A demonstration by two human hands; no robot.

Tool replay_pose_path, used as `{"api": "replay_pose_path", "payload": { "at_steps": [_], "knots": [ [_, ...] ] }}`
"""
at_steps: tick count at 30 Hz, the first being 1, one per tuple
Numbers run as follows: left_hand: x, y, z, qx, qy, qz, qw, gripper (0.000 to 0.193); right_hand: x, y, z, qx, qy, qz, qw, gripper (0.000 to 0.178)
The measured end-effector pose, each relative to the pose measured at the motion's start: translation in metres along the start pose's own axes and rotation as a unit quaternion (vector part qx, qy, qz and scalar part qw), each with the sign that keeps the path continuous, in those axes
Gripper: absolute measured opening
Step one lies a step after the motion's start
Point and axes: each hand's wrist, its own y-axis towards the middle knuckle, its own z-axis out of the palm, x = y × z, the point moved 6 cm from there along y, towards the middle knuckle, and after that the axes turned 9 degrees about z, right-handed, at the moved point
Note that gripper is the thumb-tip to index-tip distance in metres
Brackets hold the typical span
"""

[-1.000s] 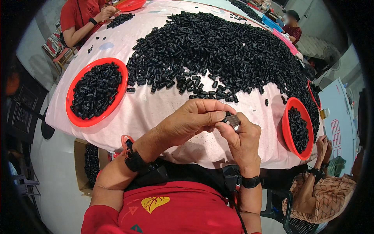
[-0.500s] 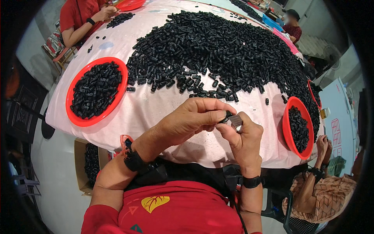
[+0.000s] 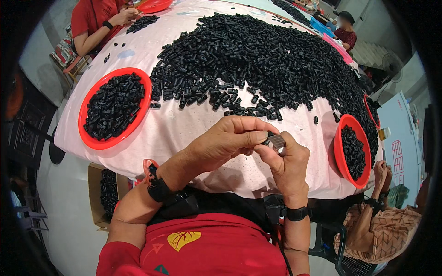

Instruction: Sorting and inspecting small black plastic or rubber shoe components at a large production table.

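Note:
Above the near edge of the cloth, my left hand (image 3: 228, 140) pinches a small black plastic part (image 3: 267, 137) between thumb and fingertips. My right hand (image 3: 292, 163) is closed on a short, flat silver metal blade (image 3: 277, 141), its thumb lying close to the left fingertips. The blade meets the black part or lies right beside it; the fingers hide the exact contact. Beyond both hands spreads a large heap of similar black plastic parts (image 3: 258, 60), with loose ones along its near fringe.
On the pink-white tablecloth (image 3: 184, 124), a red bowl (image 3: 82, 124) of black parts stands at left and another red bowl (image 3: 340, 152) at right. A cardboard box (image 3: 94, 202) with more parts is below left. Other people sit at far left, far right and near right.
The metal blade has turned slightly, and its broad face now catches the light differently against the black part. Both hands stay nearly in place, with their grips kept.

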Motion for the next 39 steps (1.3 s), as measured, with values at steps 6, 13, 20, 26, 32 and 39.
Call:
{"api": "replay_pose_path", "payload": {
  "at_steps": [6, 13, 20, 26, 32, 39],
  "knots": [
    [-0.001, 0.000, -0.001, 0.005, 0.011, -0.009, 1.000, 0.032, 0.000, 0.001, 0.003, 0.002, 0.005, -0.003, 1.000, 0.038],
    [-0.001, 0.001, -0.001, -0.003, -0.010, -0.004, 1.000, 0.031, 0.001, 0.000, -0.001, -0.009, 0.028, 0.010, 1.000, 0.035],
    [0.000, 0.000, -0.005, -0.012, -0.008, -0.006, 1.000, 0.032, 0.004, -0.001, 0.000, 0.004, 0.006, 0.001, 1.000, 0.031],
    [-0.003, -0.001, -0.005, -0.028, -0.028, -0.029, 0.999, 0.027, 0.011, 0.002, -0.011, -0.008, 0.137, 0.024, 0.990, 0.020],
    [-0.003, -0.002, -0.004, -0.063, -0.049, -0.051, 0.996, 0.024, 0.003, 0.002, -0.004, 0.013, 0.180, 0.035, 0.983, 0.016],
    [-0.006, 0.002, -0.004, -0.036, -0.005, 0.024, 0.999, 0.028, -0.001, 0.000, -0.005, -0.050, 0.194, 0.033, 0.979, 0.013]
  ]
}}
